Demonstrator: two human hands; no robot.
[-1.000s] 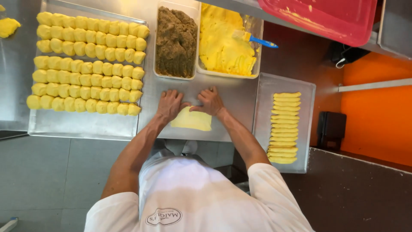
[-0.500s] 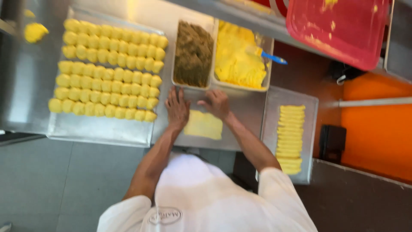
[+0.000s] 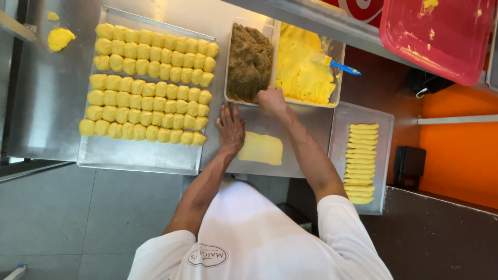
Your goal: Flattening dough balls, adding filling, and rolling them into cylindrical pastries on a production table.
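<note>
Right hand [image 3: 271,98] clenched at brown filling tub [image 3: 250,61]; left hand [image 3: 231,127] flat, released beside flattened yellow dough [image 3: 261,148].

A round red sign [image 3: 363,9] with white marking sits top centre, behind the shelf.

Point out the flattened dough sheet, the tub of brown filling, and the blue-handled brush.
flattened dough sheet [image 3: 261,148]: head view, middle of its yellow top.
tub of brown filling [image 3: 250,61]: head view, on the brown filling's surface.
blue-handled brush [image 3: 344,67]: head view, on the blue handle.
</note>
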